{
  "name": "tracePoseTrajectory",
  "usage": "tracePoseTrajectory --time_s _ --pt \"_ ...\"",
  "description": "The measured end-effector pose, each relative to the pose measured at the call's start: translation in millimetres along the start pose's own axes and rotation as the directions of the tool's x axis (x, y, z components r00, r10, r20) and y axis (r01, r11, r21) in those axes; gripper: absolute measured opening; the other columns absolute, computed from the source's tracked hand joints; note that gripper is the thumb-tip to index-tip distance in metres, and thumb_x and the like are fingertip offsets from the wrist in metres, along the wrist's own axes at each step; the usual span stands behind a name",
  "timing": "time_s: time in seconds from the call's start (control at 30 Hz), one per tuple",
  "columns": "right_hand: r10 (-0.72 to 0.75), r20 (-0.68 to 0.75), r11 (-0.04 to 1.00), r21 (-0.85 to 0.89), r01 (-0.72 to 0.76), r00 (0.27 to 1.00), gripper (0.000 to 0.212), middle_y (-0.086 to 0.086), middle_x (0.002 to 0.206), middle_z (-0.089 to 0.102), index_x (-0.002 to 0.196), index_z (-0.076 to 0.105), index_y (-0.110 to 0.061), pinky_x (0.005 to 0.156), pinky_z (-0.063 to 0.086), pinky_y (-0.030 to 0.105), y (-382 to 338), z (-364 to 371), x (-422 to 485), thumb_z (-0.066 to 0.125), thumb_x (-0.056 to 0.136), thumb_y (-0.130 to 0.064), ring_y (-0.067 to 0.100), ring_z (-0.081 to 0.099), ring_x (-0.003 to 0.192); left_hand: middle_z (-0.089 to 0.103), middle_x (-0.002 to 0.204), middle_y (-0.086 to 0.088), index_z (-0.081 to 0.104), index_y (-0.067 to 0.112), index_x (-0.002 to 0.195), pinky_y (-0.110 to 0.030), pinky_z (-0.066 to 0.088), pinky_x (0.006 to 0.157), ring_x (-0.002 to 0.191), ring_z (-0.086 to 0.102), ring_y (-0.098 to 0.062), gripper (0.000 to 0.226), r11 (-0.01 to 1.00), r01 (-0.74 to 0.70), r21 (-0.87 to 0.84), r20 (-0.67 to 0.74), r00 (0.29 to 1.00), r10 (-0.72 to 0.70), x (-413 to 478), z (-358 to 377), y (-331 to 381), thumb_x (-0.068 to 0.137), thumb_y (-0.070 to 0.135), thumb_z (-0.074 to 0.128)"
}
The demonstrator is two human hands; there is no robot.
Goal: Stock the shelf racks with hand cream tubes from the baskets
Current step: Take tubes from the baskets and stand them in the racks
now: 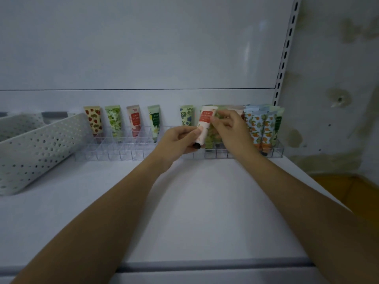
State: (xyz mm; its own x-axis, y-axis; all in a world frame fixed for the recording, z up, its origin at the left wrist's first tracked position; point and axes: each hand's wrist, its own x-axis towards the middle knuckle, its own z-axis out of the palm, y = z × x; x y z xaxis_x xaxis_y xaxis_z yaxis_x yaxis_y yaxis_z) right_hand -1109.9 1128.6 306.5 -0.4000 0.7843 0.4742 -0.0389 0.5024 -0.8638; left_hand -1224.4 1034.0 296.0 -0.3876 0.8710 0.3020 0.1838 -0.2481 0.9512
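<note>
My left hand (178, 140) grips a white hand cream tube with a red label (205, 125) near its black cap, tilted over the clear acrylic rack (127, 154) at the back of the shelf. My right hand (229, 130) pinches a green patterned tube (211, 136) standing in the rack just behind the red-label one. Single tubes stand in the rack's left part: strawberry (94, 119), green (114, 120), red (134, 120), white-green (155, 121) and blue-leaf (187, 115). Several orange-patterned tubes (259, 128) fill the right end.
A perforated grey basket (34, 148) lies tilted on the left of the white shelf (194, 201), with a second basket (18, 124) behind it. A slotted upright (284, 58) and a stained wall (336, 89) bound the right side.
</note>
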Motion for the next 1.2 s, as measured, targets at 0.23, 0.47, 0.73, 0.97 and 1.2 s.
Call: tracePoseTrajectory --time_s 0.23,0.47,0.73,0.97,1.2 --pt "0.004 -0.074 0.993 0.118 0.005 0.997 0.051 0.011 0.111 0.06 0.136 0.035 -0.019 0.057 0.052 0.015 -14 -15 2 0.055 0.091 -0.006 0.016 0.061 0.088 0.067 0.09 0.002 0.061 0.007 0.114 -0.017 0.052 0.075 0.076 0.065 -0.006 0.025 0.971 -0.058 0.231 0.025 0.998 0.054 -7 7 -1 0.095 0.018 0.049" --pt "-0.229 -0.26 0.95 -0.271 0.156 0.938 0.039 0.004 0.123 0.055 0.133 0.039 -0.02 0.074 0.048 0.024 -6 -53 7 0.044 0.096 -0.007 0.016 0.059 0.096 0.061 0.123 -0.001 0.061 0.011 0.121 -0.019 0.034 0.091 0.115 0.052 -0.011 0.033 0.629 -0.183 0.755 0.056 0.975 0.216 -8 -4 -12 0.097 0.027 0.044" --pt "-0.325 -0.104 0.813 -0.538 0.222 0.94 0.038 0.013 0.125 0.047 0.129 0.041 -0.011 0.083 0.048 0.038 9 -57 10 0.043 0.092 0.001 0.025 0.054 0.101 0.062 0.122 -0.011 0.064 0.006 0.115 -0.04 0.036 0.105 0.118 0.051 -0.026 0.032 0.486 -0.253 0.837 0.184 0.965 0.185 0 -13 -26 0.096 0.023 0.045" --pt "-0.298 -0.023 0.707 -0.677 0.205 0.954 0.034 0.016 0.127 0.044 0.125 0.045 -0.006 0.082 0.047 0.043 10 -57 10 0.043 0.092 0.001 0.031 0.052 0.102 0.057 0.128 -0.009 0.062 0.011 0.119 -0.034 0.03 0.106 0.123 0.046 -0.024 0.034 0.454 -0.227 0.862 0.18 0.973 0.146 1 -14 -29 0.096 0.027 0.043" --pt "-0.291 -0.005 0.631 -0.753 0.188 0.957 0.043 0.014 0.134 0.038 0.131 0.047 -0.003 0.093 0.044 0.039 13 -56 11 0.046 0.089 0.004 0.028 0.045 0.116 0.055 0.131 -0.006 0.059 0.012 0.122 -0.028 0.024 0.104 0.126 0.043 -0.021 0.035 0.428 -0.234 0.873 0.188 0.971 0.147 2 -13 -29 0.097 0.029 0.042"
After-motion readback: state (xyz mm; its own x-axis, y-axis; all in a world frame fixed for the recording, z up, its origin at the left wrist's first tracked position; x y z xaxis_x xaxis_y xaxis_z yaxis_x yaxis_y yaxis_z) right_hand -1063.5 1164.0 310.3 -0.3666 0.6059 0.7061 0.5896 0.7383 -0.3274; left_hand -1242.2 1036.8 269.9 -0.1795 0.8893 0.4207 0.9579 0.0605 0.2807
